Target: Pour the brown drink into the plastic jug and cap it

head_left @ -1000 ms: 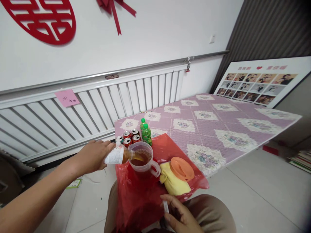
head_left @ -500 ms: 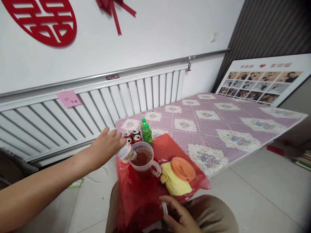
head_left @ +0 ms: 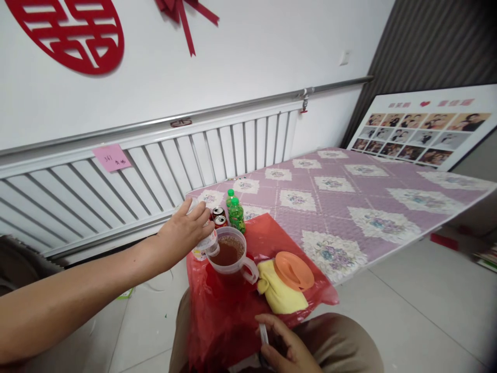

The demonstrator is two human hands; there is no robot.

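Observation:
My left hand (head_left: 185, 233) is wrapped round a clear plastic bottle (head_left: 209, 242), tipped so its mouth rests at the rim of a see-through pitcher (head_left: 232, 265). Brown, frothy-edged liquid (head_left: 228, 251) stands in the pitcher, whose handle points right. Low in the view, my right hand (head_left: 285, 342) pinches a small white bottle cap (head_left: 263, 334) between thumb and fingers. An orange lid (head_left: 294, 270) lies partly on a folded yellow cloth (head_left: 279, 290), right of the pitcher. Red plastic sheeting (head_left: 217, 321) lies under them.
Behind the pitcher stand opened drink cans (head_left: 219, 220) and two green bottles (head_left: 236, 213). A purple patterned cloth (head_left: 267, 197) covers the table. A white radiator (head_left: 163, 168) runs along the wall; a photo board (head_left: 419, 129) leans at the right.
My left hand has moved slightly right and tilted the bottle further over the pitcher, now covering some cans. The right hand has stayed in place with the cap.

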